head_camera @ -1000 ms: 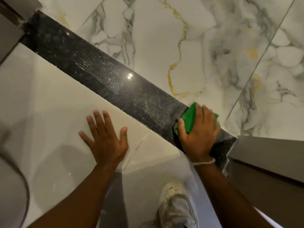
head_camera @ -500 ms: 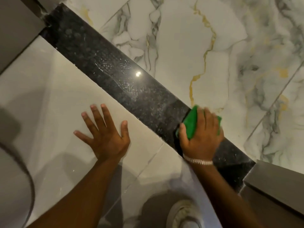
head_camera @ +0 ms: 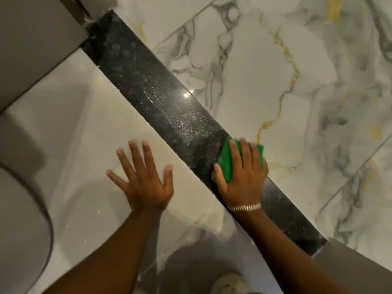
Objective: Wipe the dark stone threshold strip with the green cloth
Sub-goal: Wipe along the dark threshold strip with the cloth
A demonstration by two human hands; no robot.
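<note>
The dark stone threshold strip (head_camera: 148, 90) runs diagonally from the upper left to the lower right, with wet streaks and droplets along its middle. My right hand (head_camera: 244, 179), a bracelet on its wrist, presses the green cloth (head_camera: 226, 164) flat onto the strip; the cloth's far corner reaches just past the strip's edge. My left hand (head_camera: 144, 179) lies flat with fingers spread on the pale tile just below the strip, holding nothing.
White marble tiles (head_camera: 275, 71) with grey and gold veins lie beyond the strip. Grey door frame pieces stand at the top left (head_camera: 36, 39) and the lower right (head_camera: 356, 262). A rounded grey fixture (head_camera: 19, 230) sits at the left edge. A shoe (head_camera: 231, 284) shows at the bottom.
My right hand and the cloth have slid up the strip toward the upper left. The view has shifted, showing more strip below my wrist. My left hand stays planted.
</note>
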